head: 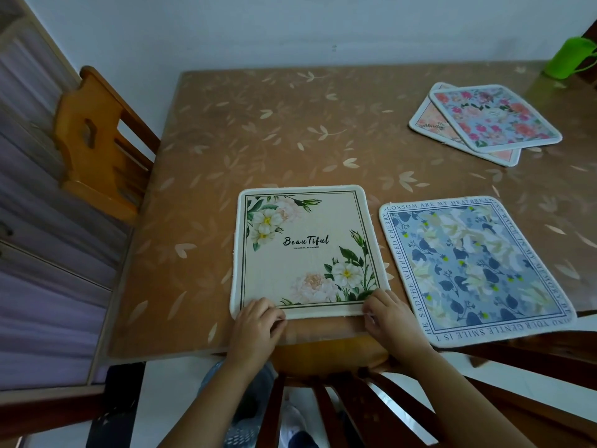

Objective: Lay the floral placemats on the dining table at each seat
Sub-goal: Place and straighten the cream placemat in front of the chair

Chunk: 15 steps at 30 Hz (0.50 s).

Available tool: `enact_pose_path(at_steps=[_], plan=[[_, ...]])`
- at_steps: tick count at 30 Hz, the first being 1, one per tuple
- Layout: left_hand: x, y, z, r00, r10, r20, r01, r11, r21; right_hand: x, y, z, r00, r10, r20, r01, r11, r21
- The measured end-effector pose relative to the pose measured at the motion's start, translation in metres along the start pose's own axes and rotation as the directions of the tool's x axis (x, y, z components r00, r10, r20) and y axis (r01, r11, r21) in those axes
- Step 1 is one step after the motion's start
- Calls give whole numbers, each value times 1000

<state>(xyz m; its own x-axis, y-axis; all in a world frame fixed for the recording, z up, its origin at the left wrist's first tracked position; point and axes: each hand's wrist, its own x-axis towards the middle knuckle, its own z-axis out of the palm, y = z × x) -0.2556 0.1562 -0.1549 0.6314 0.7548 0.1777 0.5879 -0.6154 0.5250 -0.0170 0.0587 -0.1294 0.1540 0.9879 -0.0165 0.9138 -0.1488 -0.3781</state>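
So I've got both hands pinching the near edge of the cream "Beautiful" placemat (305, 250): left hand (255, 324), right hand (389, 313). It's flat on the dining table (226, 130), just beside the blue placemat (475, 266).

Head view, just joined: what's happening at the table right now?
A person is setting the cream "Beautiful" placemat down at the table's near edge, left hand and right hand holding its near corners. A blue floral placemat already lies flat beside it on the right. Two more placemats wait stacked at the far right, near a green cup.
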Motion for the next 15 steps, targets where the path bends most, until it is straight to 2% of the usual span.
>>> enact_pose_path(at_steps=[5,15], plan=[[1,5,3,999,-51,3,51,998,-25,-1,-4,-1,1000,-10,-16,9,997,-70],[-1,7,6,997,-76,-9,75,996,-55,2,-1,0,999,44,24,-44,999,-26]])
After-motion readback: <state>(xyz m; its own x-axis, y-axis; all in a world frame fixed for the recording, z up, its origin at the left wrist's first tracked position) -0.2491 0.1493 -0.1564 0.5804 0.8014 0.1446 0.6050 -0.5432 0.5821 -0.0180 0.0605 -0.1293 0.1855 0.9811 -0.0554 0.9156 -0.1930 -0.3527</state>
